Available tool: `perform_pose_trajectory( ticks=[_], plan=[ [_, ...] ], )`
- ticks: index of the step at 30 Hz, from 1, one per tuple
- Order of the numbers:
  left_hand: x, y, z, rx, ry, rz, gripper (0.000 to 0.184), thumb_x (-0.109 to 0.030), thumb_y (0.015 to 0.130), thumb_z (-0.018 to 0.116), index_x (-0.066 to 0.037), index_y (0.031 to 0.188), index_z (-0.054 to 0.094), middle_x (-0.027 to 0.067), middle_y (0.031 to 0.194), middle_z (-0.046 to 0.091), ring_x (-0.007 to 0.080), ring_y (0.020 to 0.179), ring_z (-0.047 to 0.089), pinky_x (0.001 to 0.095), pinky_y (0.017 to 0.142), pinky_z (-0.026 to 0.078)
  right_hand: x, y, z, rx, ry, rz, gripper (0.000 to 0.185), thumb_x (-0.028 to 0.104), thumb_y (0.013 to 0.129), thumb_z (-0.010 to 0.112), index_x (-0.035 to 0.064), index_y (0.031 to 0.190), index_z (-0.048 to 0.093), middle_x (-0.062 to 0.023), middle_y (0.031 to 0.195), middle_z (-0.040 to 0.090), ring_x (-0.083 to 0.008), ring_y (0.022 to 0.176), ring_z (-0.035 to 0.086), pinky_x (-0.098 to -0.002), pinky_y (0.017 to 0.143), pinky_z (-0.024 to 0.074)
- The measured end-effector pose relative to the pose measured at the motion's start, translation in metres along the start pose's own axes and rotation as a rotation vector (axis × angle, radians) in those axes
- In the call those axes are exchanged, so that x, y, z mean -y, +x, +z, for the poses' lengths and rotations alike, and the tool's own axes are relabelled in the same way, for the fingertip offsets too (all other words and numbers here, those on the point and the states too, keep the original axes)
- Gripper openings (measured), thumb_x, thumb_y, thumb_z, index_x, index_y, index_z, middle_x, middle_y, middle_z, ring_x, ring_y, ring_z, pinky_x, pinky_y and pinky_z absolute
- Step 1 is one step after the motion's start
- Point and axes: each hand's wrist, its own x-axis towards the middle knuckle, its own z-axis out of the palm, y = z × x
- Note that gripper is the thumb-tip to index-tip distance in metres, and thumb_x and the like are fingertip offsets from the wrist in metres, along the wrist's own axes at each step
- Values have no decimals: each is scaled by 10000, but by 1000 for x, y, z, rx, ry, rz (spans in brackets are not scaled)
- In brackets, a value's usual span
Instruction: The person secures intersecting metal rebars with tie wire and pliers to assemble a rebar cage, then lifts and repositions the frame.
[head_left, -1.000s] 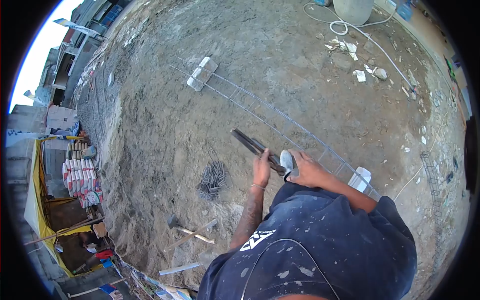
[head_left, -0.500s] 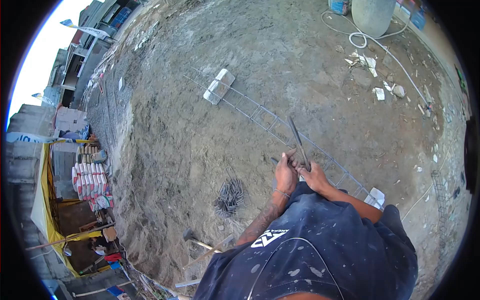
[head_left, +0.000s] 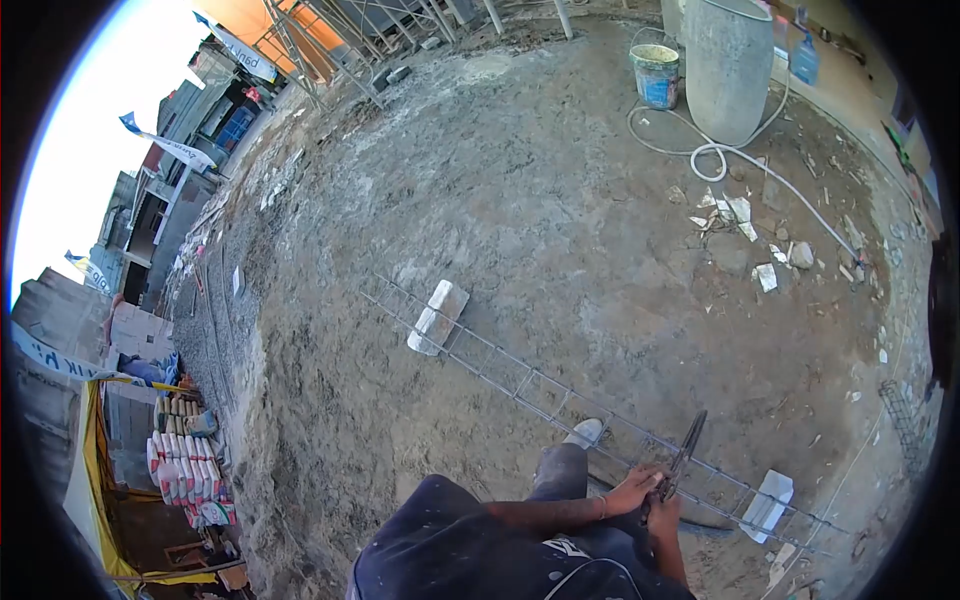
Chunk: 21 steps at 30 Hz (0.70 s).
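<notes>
A ladder-like steel rebar frame [head_left: 523, 383] lies across two pale blocks, one under its far left part [head_left: 438, 318] and one near its right end [head_left: 768, 506]. My right hand [head_left: 661, 520] is closed around a dark metal tool that looks like pincers [head_left: 686, 440], held upright at the frame's near bar. Against the tool's lower part, the fingers of my left hand [head_left: 634, 490] are bent together. What they pinch is too small to make out. A bracelet circles my left wrist. My shoe [head_left: 585, 432] is beside the frame.
A large grey barrel [head_left: 728, 75], a paint bucket [head_left: 655, 76] and a pale hose [head_left: 710, 158] are at the back right. Broken white pieces [head_left: 740, 215] litter the ground nearby. Stacked bags [head_left: 185, 468] stand by a yellow-edged tent at left. Scaffold poles rise at the back.
My hands have moved right and down to the rebar frame, with the tool now upright over it. My body leans forward, and the view takes in more background. The wire bundle has left view.
</notes>
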Motion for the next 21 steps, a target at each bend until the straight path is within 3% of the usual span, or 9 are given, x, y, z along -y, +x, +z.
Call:
perform_pose_trajectory(
  ticks=[2, 5, 8, 9, 11, 13, 15, 16, 21],
  plan=[
    [-9, 0, -22, 71, -55, -39, 411, -375, 915, 408, -57, 1149, 521, 180, 1119, 462, 290, 1121, 371, 382, 939, 298, -15, 0, 16, -76, 154, 90, 69, 90, 842, 510, 39, 889, 508, -29, 611, 499, -104, 423, 450, -260, 367, 354],
    [28, -6, -46, 12, -88, -190, 440, -401, 871, 486, -35, 1112, 516, 187, 1059, 500, 311, 1026, 463, 381, 875, 366, -20, -7, 36, -55, 152, 346, 53, 103, 843, 508, 54, 838, 489, -31, 591, 480, -110, 406, 444, -276, 346, 357],
    [86, -14, -90, -5, 170, -353, 432, -422, 813, 544, -20, 970, 581, 189, 913, 589, 335, 870, 573, 398, 766, 443, -68, -14, 49, -148, 281, 396, 98, 131, 854, 499, 59, 794, 472, -26, 578, 463, -100, 391, 428, -276, 325, 343],
    [97, -21, -110, 29, 257, -393, 423, -424, 804, 546, -19, 914, 602, 189, 878, 611, 345, 847, 592, 413, 747, 456, -77, -18, 49, -161, 333, 495, 137, 160, 849, 500, 37, 788, 506, -54, 572, 491, -150, 437, 479, -303, 380, 384],
    [115, -33, -146, -56, 460, -572, 415, -427, 791, 531, -26, 848, 625, 200, 926, 615, 326, 930, 584, 416, 790, 451, -101, -27, 43, -173, 380, 587, 188, 189, 844, 501, 16, 782, 540, -82, 566, 519, -200, 483, 530, -331, 435, 425],
    [153, -43, -178, -139, 653, -788, 427, -434, 770, 530, -31, 872, 624, 195, 928, 616, 324, 931, 586, 418, 813, 447, -134, -43, 36, -206, 428, 652, 177, 177, 836, 496, 25, 756, 536, -69, 566, 501, -182, 473, 496, -315, 426, 403],
    [133, -51, -203, -166, 764, -971, 478, -447, 788, 497, -48, 1037, 587, 194, 1057, 585, 338, 1047, 533, 417, 863, 431, -171, -53, 37, -226, 484, 709, 170, 164, 829, 490, 33, 729, 532, -56, 565, 483, -164, 464, 463, -300, 418, 380],
    [141, -55, -216, -183, 775, -961, 478, -447, 788, 497, -48, 1037, 587, 194, 1057, 585, 338, 1047, 533, 417, 863, 431, -190, -51, 44, -233, 522, 729, 168, 158, 825, 488, 37, 716, 530, -49, 564, 474, -155, 459, 446, -292, 414, 369],
    [142, -56, -223, 248, 606, -1038, 615, -549, 773, 491, -78, 1167, 515, 194, 1183, 516, 321, 1117, 484, 400, 947, 373, -264, -64, 67, -279, 607, 809, 165, 142, 813, 483, 49, 684, 526, -33, 573, 451, -133, 456, 400, -273, 411, 337]
  ],
)
